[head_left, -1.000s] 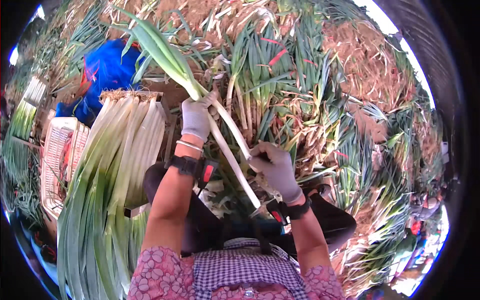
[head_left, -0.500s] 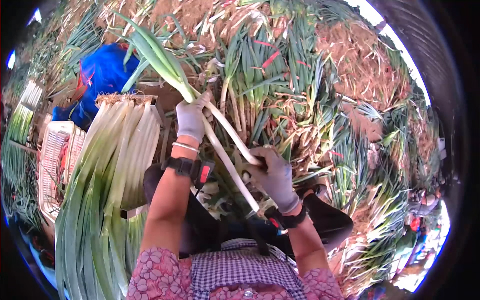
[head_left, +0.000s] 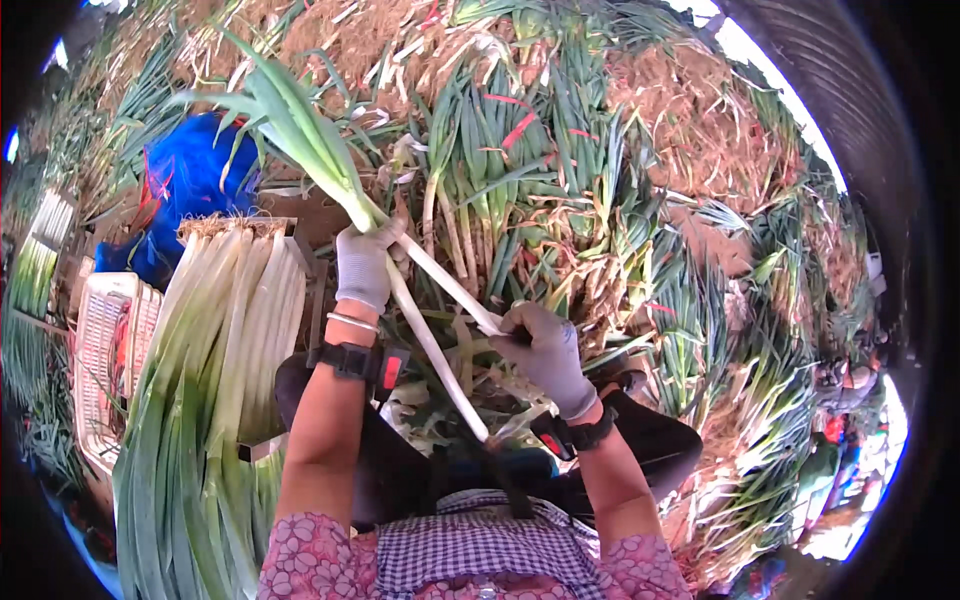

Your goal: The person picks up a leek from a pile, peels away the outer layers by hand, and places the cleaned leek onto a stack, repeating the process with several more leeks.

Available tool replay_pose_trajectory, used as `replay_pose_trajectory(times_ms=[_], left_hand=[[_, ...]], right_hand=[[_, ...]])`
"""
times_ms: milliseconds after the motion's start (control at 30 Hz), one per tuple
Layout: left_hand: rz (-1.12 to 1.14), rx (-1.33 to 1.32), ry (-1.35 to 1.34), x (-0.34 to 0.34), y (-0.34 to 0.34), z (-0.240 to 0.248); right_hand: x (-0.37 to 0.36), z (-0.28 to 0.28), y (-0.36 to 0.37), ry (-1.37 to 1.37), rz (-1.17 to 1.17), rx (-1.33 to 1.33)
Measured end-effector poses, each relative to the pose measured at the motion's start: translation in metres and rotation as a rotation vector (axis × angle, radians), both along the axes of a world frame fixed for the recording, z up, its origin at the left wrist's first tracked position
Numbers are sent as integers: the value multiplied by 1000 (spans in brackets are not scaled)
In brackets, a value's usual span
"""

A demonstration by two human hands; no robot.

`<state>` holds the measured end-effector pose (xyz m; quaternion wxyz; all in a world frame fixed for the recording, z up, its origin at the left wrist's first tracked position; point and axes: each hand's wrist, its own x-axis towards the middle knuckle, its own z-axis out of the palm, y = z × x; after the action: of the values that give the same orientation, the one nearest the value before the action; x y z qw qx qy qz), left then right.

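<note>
My left hand point(head_left: 365, 265), in a pale glove, is closed round two leeks just below where their leaves spread. The leaves point(head_left: 305, 135) fan out toward the far left. One leek's white shaft point(head_left: 445, 280) slants right to my gloved right hand point(head_left: 548, 352), whose thumb and fingers are closed at its lower end. The second leek point(head_left: 437, 365) hangs below my left hand, its lower end pointing toward my lap and touched by neither hand. Left of my left arm lies a stack of leeks point(head_left: 235, 320), roots at the far end and leaves trailing toward me.
A blue net bundle point(head_left: 200, 170) lies behind the stack, with a pale plastic basket point(head_left: 100, 345) to its left. Another leek stack point(head_left: 45, 250) sits at the far left. Loose leeks point(head_left: 500, 170) and dry peelings point(head_left: 700, 110) cover the ground ahead and to the right.
The whole view has shifted slightly. My right hand has drawn a little farther from my left along the leek, and the second leek's lower end has swung slightly left.
</note>
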<state>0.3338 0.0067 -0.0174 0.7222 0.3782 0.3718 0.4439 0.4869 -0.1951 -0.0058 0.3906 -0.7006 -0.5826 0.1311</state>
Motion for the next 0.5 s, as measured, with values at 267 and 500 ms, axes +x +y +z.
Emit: replay_pose_trajectory(times_ms=[267, 500], left_hand=[[21, 136, 183, 6, -2, 2], [113, -7, 66, 4, 0, -7]], right_hand=[[-11, -3, 1, -196, -81, 62], [-18, -41, -18, -713, 477, -62]])
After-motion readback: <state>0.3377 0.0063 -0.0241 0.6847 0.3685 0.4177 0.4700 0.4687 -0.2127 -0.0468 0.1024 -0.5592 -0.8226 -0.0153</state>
